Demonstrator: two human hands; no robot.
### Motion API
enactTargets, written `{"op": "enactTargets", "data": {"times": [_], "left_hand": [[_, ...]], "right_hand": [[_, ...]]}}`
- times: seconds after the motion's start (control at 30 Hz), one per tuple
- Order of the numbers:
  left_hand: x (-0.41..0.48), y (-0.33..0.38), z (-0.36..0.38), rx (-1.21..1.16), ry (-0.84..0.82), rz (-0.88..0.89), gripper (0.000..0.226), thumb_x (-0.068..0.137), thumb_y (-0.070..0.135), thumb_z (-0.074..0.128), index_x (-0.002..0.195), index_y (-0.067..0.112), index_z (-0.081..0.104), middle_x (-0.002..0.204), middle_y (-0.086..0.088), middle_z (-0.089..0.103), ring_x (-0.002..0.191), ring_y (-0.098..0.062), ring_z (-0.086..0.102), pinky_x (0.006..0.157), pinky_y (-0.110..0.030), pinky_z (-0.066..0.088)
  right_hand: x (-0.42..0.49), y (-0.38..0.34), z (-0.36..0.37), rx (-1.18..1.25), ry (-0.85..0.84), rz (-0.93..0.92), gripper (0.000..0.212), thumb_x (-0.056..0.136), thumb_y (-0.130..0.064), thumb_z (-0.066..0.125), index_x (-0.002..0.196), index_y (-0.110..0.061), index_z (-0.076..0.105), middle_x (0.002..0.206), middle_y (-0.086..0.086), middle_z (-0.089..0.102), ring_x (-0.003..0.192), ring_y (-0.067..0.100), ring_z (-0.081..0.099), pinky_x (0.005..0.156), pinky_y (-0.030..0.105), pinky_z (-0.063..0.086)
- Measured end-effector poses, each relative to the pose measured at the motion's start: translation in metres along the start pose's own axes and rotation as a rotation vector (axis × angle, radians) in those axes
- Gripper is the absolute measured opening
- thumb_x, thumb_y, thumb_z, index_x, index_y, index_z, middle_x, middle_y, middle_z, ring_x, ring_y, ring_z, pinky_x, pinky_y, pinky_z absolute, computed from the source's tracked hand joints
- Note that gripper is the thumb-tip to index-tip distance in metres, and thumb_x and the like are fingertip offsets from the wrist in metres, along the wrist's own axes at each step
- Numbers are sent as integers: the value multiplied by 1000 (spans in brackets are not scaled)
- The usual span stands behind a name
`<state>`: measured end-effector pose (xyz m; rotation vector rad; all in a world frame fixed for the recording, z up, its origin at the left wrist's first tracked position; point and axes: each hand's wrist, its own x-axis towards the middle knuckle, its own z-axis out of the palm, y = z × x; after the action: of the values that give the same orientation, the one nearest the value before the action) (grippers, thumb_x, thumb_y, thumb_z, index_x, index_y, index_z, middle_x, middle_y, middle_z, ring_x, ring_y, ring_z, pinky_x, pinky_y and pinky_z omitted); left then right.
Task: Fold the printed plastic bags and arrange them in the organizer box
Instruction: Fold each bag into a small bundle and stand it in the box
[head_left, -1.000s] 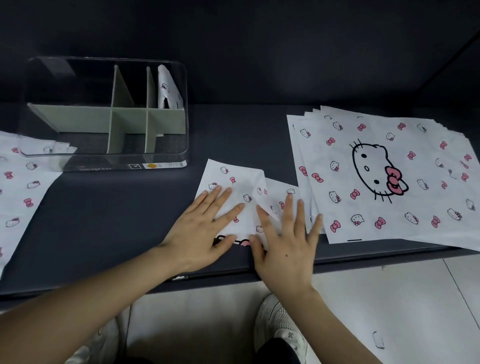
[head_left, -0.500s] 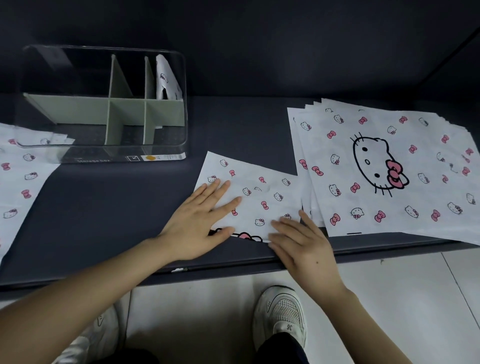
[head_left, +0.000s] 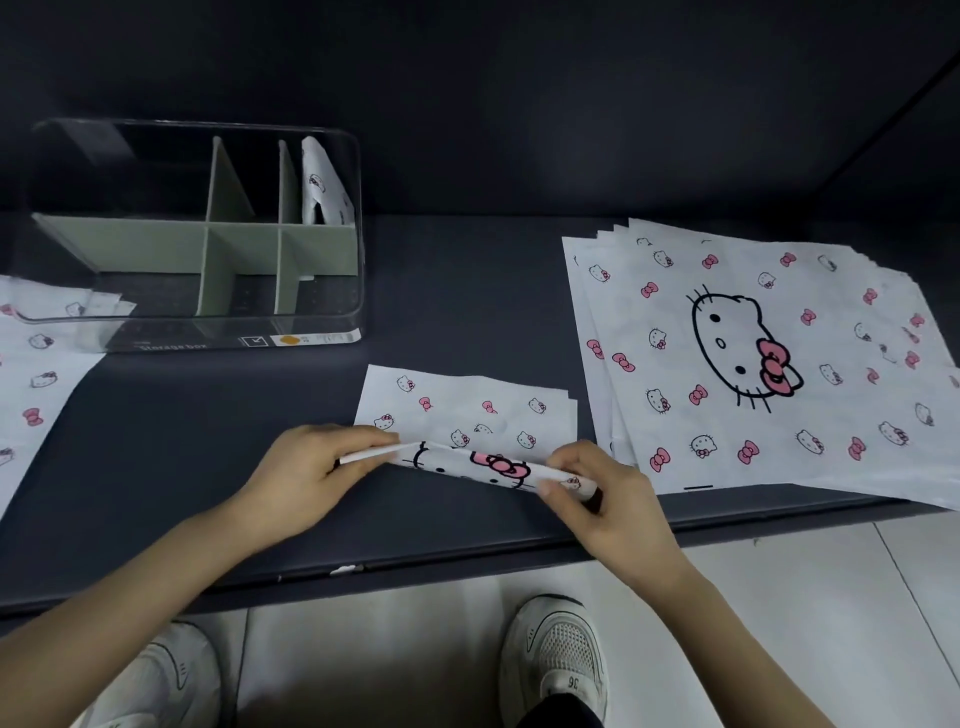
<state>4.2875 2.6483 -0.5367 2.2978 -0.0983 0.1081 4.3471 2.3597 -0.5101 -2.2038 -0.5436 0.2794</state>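
1. The white plastic bag printed with pink bows and cat faces lies near the front edge of the dark table, with its near edge lifted into a fold.
2. The left hand pinches the fold's left end and the right hand its right end. Fingers are curled, and the tips under the fold are hidden.
3. A folded bag stands in the back right compartment of the clear organizer box with green dividers. A divider hides its base.
4. The stack of flat printed bags on the right and the loose bags on the left run out of frame.
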Motion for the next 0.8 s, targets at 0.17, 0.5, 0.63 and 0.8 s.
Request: {"op": "enactTargets", "data": {"times": [0.17,0.5,0.63,0.8], "left_hand": [[-2,-5,-6,-32,-54,-11,64,83,73,41,111,25,72,102,47,56,103,5,58,83,-2,40],[3,-2,-9,-151,-39,-137,15,81,45,67,91,35,72,93,23,70,81,-2,66,75,-17,47],[1,0,-13,-70,16,-94,16,78,58,53,86,48,62,73,14,67,56,-13,55,58,-23,42],[2,5,-14,-18,-21,-146,3,85,56,51,83,56,53,52,9,49,48,-9,41,51,-14,32]], "right_hand": [[0,8,-15,117,-126,132,30,82,-8,72,108,-23,71,107,-23,68,108,-14,55,92,7,39],[0,8,-5,230,-40,251,33,76,-7,77,63,-34,64,72,-1,67,75,19,63,72,30,47],[-1,4,-5,323,7,260,25,79,-6,74,69,-26,63,72,-3,66,70,11,57,69,20,43],[11,1,-5,160,62,337,17,91,-20,62,78,-15,53,50,-4,51,50,5,37,55,20,32]]}}
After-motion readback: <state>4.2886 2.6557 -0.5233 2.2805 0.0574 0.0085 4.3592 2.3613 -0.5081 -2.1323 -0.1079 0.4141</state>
